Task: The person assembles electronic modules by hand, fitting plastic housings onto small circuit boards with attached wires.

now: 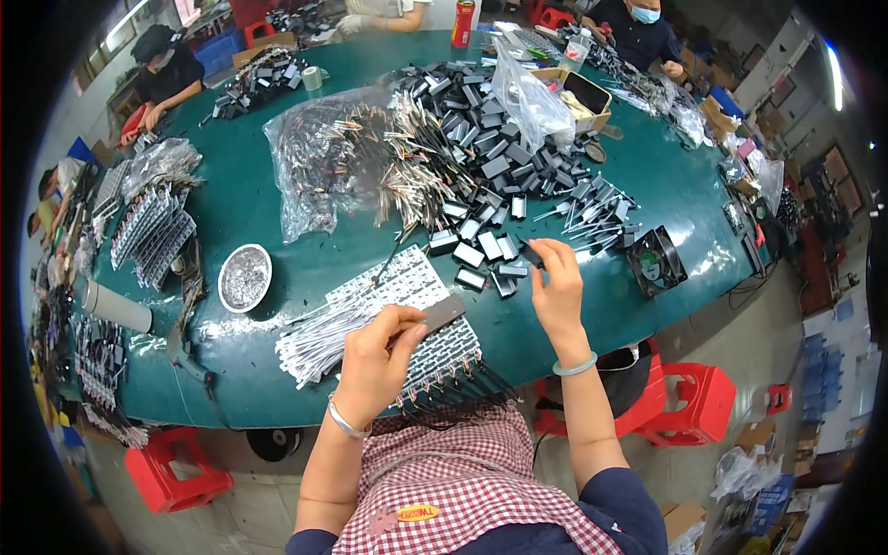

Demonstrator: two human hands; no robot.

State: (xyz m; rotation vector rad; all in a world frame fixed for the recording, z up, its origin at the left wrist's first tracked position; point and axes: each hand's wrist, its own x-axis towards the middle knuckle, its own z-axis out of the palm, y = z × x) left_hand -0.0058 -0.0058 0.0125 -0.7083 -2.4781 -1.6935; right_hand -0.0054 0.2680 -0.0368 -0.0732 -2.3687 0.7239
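My left hand grips a flat grey rectangular strip between thumb and fingers. It hovers over or rests on white panels of small circuit boards; contact is hard to tell. Bundled white wires lie beside that hand, and dark leads hang off the panel's near edge. To the right, my right hand is raised with its fingertips pinched on a small black piece, partly hidden. Just beyond are open black plastic cases with pale insides.
Farther back lie a heap of black cases, bundled wires and a clear plastic bag. A white bowl stands left, a black fan right. Green table; red stools; other people work across it.
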